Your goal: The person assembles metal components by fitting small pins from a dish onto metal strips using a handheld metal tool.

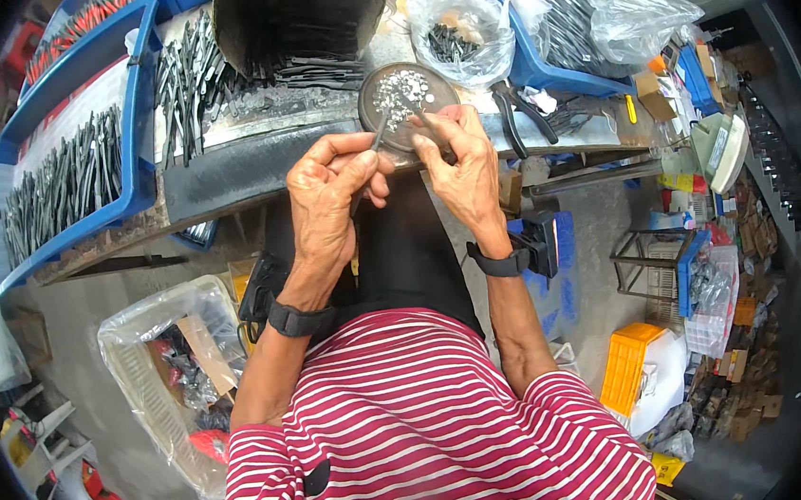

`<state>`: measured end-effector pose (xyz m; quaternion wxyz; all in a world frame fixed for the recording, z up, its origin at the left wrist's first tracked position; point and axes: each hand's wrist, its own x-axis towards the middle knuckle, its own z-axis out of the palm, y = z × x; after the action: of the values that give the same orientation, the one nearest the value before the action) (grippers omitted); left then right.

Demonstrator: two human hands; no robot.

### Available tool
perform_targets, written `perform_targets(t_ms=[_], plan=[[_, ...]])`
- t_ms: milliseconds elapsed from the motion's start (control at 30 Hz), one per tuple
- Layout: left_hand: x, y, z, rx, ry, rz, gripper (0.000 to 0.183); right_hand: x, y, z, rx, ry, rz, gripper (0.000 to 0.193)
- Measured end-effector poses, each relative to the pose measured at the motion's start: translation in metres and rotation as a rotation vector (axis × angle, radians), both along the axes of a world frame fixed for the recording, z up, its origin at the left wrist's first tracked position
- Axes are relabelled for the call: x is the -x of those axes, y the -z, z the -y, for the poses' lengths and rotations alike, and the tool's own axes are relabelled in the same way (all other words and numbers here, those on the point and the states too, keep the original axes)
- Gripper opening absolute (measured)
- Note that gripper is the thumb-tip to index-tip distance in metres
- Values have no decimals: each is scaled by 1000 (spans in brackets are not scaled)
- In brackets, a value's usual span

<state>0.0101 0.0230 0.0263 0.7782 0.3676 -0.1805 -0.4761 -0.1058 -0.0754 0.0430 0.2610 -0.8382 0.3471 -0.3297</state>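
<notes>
My left hand (331, 194) is closed, thumb against fingers, on a slim dark piece (378, 138) whose tip rises over the near left rim of a round brown dish (367, 100). Small shiny silvery bits (398, 88) lie scattered in that dish. Between the thumb and fingers of my right hand (462, 164) is a thin dark pointed tool (415, 109), possibly tweezers. Its tip reaches in over the bits. Both hands are above the front edge of the workbench, close together but apart. Dark-handled pliers (511, 118) rest to the right of the dish.
Blue trays (139, 130) of slender black parts (66, 184) stand at left, with more loose black parts (191, 87) beside them. Behind the dish are a dark open box (299, 16) and a clear bag (486, 28) of small dark pieces. A lined basket (130, 369) sits on the floor.
</notes>
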Motion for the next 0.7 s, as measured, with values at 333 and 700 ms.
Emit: perform_targets(t_ms=[333, 700], plan=[[-13, 4, -10, -7, -70, -36, 15, -8, 3, -1, 284, -76, -175, 25], [-11, 4, -9, -59, -36, -18, 14, 1, 9, 4, 223, -93, -119, 27]])
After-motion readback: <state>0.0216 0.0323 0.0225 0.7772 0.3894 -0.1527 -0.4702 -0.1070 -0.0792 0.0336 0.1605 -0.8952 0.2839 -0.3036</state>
